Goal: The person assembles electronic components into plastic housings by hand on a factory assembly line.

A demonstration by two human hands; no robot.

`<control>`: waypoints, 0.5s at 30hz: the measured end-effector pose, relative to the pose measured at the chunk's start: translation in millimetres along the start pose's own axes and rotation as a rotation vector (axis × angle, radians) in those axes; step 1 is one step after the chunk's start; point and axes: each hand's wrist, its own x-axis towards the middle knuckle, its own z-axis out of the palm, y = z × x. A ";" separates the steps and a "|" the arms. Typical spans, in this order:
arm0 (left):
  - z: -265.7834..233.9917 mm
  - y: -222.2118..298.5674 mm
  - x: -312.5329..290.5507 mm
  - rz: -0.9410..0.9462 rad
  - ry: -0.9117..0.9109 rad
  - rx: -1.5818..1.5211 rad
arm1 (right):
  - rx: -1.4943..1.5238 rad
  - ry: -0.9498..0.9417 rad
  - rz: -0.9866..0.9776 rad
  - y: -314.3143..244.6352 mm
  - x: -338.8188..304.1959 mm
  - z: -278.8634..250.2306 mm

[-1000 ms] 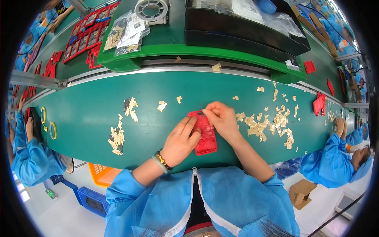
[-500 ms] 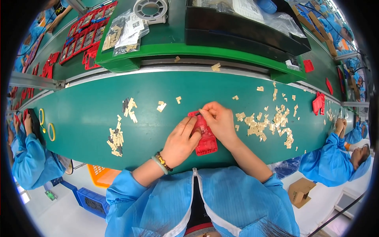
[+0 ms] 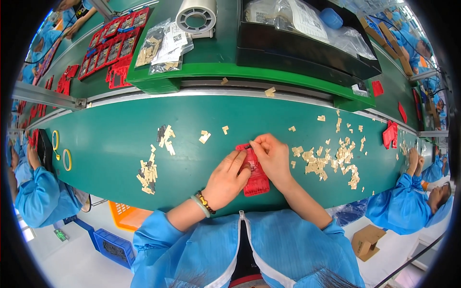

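Your left hand [image 3: 228, 178] lies flat on a red plastic tray [image 3: 254, 173], with its fingers stretched out and pressing the tray down on the smooth green belt [image 3: 110, 153]. Your right hand [image 3: 271, 156] sits on the top end of the same tray, with its fingers curled and the tips pinched together on something too small to make out. The tray is a long, flat piece with little square pockets, and it lies right in front of you, near the front edge of the belt. To the right of your hands lies a loose pile of small tan chips [image 3: 331, 161], thin and flat like tiny tiles. More tan chips [image 3: 149, 170] lie in a short row to your left. A beaded bracelet [image 3: 205, 202] goes round your left wrist. Two yellow rings [image 3: 61, 151] lie far to the left. Behind the belt there is a round white fan [image 3: 196, 15] and some clear bags [image 3: 163, 45], shiny and crinkled.
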 end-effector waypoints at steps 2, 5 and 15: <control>-1.0 0.8 0.1 -0.011 -0.005 -0.023 | -0.007 -0.005 -0.004 0.6 -0.3 -0.8; -1.9 0.4 -0.7 -0.010 -0.008 -0.022 | -0.038 -0.002 -0.031 0.6 -0.7 -0.2; 0.4 0.3 -0.1 -0.026 -0.013 -0.050 | -0.033 -0.035 -0.032 -2.5 1.1 -3.9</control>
